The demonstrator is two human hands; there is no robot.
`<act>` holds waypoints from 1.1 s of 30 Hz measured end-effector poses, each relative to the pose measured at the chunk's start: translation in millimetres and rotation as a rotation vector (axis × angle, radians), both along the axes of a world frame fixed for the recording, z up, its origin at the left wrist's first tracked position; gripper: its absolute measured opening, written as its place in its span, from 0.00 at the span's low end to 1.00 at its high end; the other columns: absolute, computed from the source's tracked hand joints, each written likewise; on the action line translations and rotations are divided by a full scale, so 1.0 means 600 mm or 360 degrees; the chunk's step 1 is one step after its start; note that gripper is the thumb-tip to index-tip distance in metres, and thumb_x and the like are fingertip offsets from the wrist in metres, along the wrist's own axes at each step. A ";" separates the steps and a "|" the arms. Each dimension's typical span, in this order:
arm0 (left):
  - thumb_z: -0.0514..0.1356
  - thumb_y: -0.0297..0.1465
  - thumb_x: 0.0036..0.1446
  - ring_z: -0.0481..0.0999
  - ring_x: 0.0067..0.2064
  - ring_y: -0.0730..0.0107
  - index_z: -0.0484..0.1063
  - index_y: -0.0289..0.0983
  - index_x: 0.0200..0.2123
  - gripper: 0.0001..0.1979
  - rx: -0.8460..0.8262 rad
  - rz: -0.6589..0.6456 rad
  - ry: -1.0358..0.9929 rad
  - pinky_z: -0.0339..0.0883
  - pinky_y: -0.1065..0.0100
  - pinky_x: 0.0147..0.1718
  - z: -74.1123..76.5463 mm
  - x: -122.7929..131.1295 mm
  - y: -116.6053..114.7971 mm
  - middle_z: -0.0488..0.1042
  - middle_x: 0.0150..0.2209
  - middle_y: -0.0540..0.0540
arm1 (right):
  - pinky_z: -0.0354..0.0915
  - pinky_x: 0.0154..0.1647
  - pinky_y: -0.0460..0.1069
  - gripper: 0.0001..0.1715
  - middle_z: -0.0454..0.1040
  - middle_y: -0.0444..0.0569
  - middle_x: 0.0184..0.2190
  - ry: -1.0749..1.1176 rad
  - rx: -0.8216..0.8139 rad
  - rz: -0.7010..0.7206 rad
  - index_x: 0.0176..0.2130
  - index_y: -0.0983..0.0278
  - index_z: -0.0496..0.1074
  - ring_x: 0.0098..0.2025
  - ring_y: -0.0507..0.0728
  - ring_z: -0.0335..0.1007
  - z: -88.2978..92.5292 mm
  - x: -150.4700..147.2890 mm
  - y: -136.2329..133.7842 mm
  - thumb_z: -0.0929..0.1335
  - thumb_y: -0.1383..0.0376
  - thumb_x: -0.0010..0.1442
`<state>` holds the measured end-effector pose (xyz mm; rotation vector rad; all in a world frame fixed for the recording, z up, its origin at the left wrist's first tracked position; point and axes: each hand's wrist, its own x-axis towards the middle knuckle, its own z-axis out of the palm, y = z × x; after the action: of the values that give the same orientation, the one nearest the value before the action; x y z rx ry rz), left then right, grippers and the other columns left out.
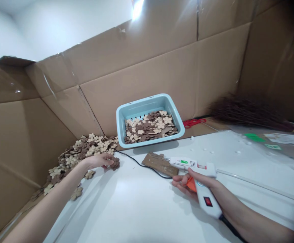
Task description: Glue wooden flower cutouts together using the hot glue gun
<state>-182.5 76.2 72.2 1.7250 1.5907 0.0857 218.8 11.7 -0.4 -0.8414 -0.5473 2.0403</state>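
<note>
My left hand (100, 161) is closed on a brown flower cutout (115, 163) just above the white table, at the near edge of a heap of brown and cream flower cutouts (91, 145). On the right, my right hand (191, 184) grips a white hot glue gun (183, 162) with an orange trigger and a red switch. A glue stick (253, 182) runs out of its back end. The gun's nozzle points left, over a glue-smeared piece of cardboard (159, 163); whether it touches the cardboard I cannot tell.
A light blue basket (150, 143) holding many flower cutouts stands against the cardboard wall. Red scissors (194, 123) and a bundle of dark twigs (248, 113) lie to its right. A black cable (136, 161) crosses the table. Green labels (254, 137) and white blobs are at the right.
</note>
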 end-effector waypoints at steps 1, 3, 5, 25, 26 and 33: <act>0.58 0.50 0.50 0.76 0.41 0.60 0.72 0.36 0.38 0.23 0.0018 -0.0022 -0.0001 0.67 0.71 0.32 0.001 0.003 -0.004 0.77 0.40 0.40 | 0.73 0.46 0.47 0.18 0.80 0.56 0.34 -0.0006 0.0002 0.0000 0.19 0.69 0.76 0.43 0.61 0.78 -0.001 0.000 0.000 0.71 0.63 0.56; 0.55 0.48 0.54 0.76 0.41 0.61 0.72 0.37 0.42 0.22 0.0104 -0.0057 0.0006 0.67 0.71 0.32 0.003 0.011 -0.018 0.77 0.40 0.41 | 0.71 0.51 0.49 0.17 0.80 0.56 0.35 0.0002 0.0021 -0.0002 0.19 0.69 0.76 0.45 0.63 0.77 -0.002 0.001 -0.002 0.72 0.62 0.54; 0.53 0.45 0.57 0.76 0.42 0.62 0.70 0.38 0.47 0.21 0.0244 -0.0080 0.0030 0.68 0.70 0.34 0.002 0.022 -0.035 0.76 0.43 0.42 | 0.69 0.53 0.49 0.17 0.81 0.57 0.36 0.0024 0.0045 0.0001 0.19 0.69 0.77 0.46 0.63 0.77 -0.003 0.002 -0.003 0.73 0.61 0.54; 0.53 0.23 0.52 0.71 0.44 0.62 0.62 0.39 0.50 0.20 0.1566 -0.0071 0.0302 0.67 0.63 0.44 -0.037 0.083 -0.115 0.67 0.44 0.42 | 0.63 0.58 0.53 0.18 0.82 0.56 0.32 -0.0012 0.0026 0.0010 0.17 0.68 0.76 0.43 0.61 0.78 -0.021 -0.001 0.014 0.73 0.63 0.54; 0.54 0.24 0.53 0.71 0.44 0.61 0.62 0.39 0.49 0.18 0.1750 -0.0014 0.0341 0.66 0.62 0.45 -0.027 0.076 -0.111 0.67 0.44 0.42 | 0.62 0.59 0.53 0.18 0.82 0.57 0.33 -0.0012 0.0033 0.0001 0.17 0.69 0.76 0.43 0.61 0.78 -0.019 -0.002 0.012 0.73 0.62 0.53; 0.57 0.33 0.57 0.65 0.53 0.56 0.62 0.38 0.44 0.13 0.2663 0.0700 0.0913 0.62 0.54 0.53 0.104 -0.040 -0.016 0.66 0.47 0.40 | 0.72 0.48 0.46 0.17 0.80 0.53 0.32 0.0086 0.0106 -0.0008 0.19 0.70 0.77 0.43 0.61 0.78 0.012 -0.004 -0.010 0.73 0.60 0.53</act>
<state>-206.4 66.7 134.6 2.5733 2.5698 1.6685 216.3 5.4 7.0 -0.7457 -0.5792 2.0229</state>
